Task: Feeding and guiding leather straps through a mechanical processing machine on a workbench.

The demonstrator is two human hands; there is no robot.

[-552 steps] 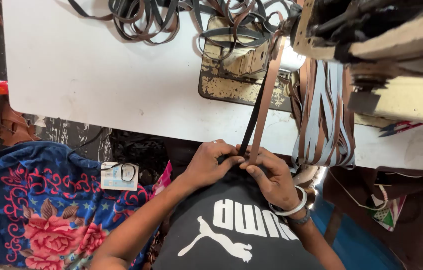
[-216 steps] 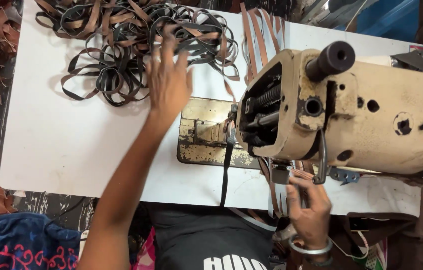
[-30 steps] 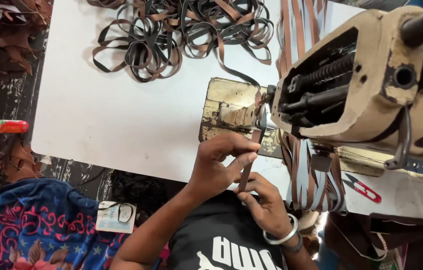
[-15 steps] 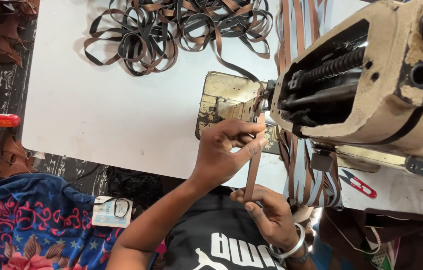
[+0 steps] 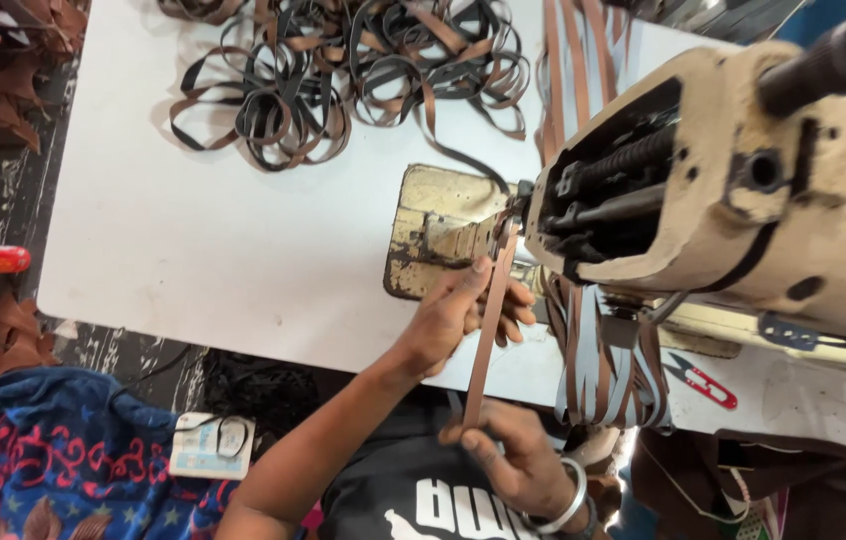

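Observation:
A long brown leather strap (image 5: 486,325) runs from under the head of the cream sewing machine (image 5: 743,190) down toward me. My left hand (image 5: 458,315) grips the strap's upper part just in front of the worn yellow needle plate (image 5: 433,225). My right hand (image 5: 503,450), with a metal bangle on the wrist, pinches the strap's lower end near my chest and keeps it taut.
A heap of looped black and brown straps (image 5: 343,70) lies at the far side of the white table (image 5: 213,240). More finished straps (image 5: 603,360) hang over the table's front edge. Red-handled thread snips (image 5: 703,380) lie at the right. Blue flowered cloth (image 5: 53,460) is at lower left.
My left hand has slid up the strap toward the needle plate. My right hand has drawn back toward my chest, so the strap is stretched longer between them.

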